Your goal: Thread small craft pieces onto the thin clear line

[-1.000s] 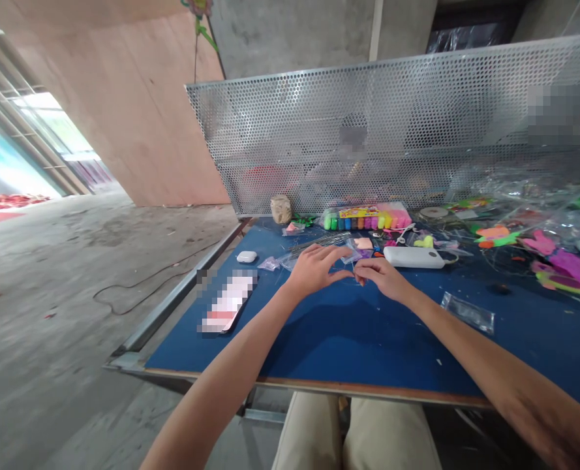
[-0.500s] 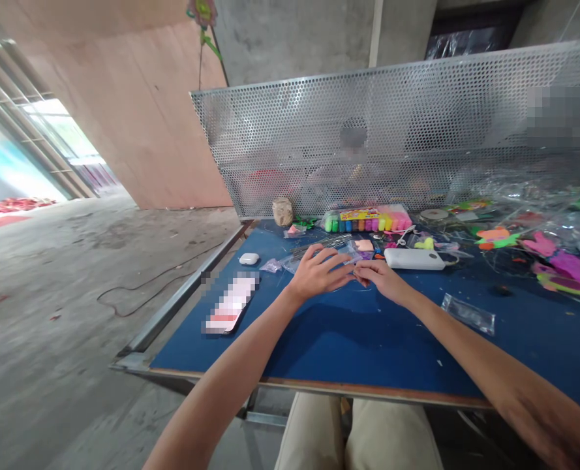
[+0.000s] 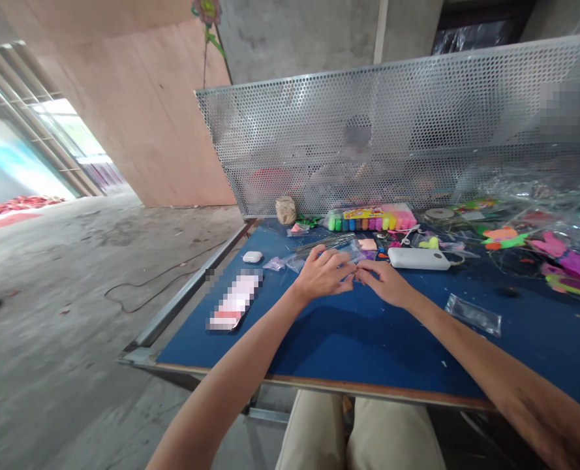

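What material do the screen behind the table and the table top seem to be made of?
The screen looks like sheet metal with a dull silver finish: it is grey, slightly shiny and punched with even round holes. The table top appears to be a wooden board under a matt blue covering, perhaps felt or laminate; its front edge shows a bare brown strip.

Craft workshop, bare concrete wall (image 3: 299, 32), cluttered worktable (image 3: 358, 333)

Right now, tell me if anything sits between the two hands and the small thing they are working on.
Nothing visible: left hand and right hand meet fingertip to fingertip over the blue table.
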The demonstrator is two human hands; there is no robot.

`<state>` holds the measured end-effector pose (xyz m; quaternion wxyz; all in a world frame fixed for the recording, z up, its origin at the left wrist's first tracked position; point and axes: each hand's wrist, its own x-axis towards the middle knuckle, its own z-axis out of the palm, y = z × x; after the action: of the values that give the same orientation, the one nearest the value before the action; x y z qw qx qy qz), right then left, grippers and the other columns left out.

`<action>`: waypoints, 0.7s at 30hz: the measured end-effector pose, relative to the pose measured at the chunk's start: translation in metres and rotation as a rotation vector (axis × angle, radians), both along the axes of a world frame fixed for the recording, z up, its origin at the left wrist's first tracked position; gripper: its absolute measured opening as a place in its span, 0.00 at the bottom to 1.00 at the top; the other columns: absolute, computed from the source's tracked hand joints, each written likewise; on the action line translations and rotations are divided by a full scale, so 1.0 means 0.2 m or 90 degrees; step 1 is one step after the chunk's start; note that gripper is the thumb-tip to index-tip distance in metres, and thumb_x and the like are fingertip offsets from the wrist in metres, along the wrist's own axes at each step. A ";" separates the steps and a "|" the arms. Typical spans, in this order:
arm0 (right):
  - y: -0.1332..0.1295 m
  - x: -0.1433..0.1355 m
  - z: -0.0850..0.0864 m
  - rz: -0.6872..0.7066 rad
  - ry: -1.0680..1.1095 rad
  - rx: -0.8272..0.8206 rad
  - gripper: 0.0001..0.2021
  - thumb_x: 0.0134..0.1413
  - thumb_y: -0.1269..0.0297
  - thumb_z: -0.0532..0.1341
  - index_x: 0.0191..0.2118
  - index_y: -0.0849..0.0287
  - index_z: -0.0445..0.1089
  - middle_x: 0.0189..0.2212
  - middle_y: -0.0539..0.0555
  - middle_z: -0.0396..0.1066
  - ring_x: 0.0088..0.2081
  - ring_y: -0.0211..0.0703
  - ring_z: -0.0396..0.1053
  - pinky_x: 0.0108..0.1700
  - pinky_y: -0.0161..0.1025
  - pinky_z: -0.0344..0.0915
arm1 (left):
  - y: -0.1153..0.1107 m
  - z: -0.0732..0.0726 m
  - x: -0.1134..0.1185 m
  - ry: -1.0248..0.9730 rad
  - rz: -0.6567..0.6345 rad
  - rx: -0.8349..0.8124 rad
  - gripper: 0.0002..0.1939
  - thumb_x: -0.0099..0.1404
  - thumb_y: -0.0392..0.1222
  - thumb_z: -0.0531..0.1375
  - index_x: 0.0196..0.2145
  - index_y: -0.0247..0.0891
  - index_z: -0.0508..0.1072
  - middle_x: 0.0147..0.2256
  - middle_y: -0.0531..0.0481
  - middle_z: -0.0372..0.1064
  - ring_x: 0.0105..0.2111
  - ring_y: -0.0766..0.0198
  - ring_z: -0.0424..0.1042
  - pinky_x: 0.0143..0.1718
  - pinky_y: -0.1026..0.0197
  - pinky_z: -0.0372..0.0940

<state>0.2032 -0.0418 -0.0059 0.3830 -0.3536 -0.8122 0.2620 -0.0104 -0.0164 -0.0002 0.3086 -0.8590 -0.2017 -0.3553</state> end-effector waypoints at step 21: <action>-0.01 0.02 0.01 0.030 -0.030 -0.012 0.17 0.67 0.60 0.51 0.26 0.58 0.62 0.24 0.49 0.62 0.28 0.39 0.61 0.33 0.38 0.54 | -0.03 0.08 -0.02 0.100 0.008 0.021 0.11 0.70 0.53 0.55 0.40 0.48 0.75 0.45 0.49 0.69 0.47 0.59 0.63 0.55 0.49 0.49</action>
<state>0.2082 -0.0440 -0.0036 0.3545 -0.3443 -0.8264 0.2700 -0.0152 -0.0225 0.0165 0.3399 -0.8777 -0.1761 -0.2882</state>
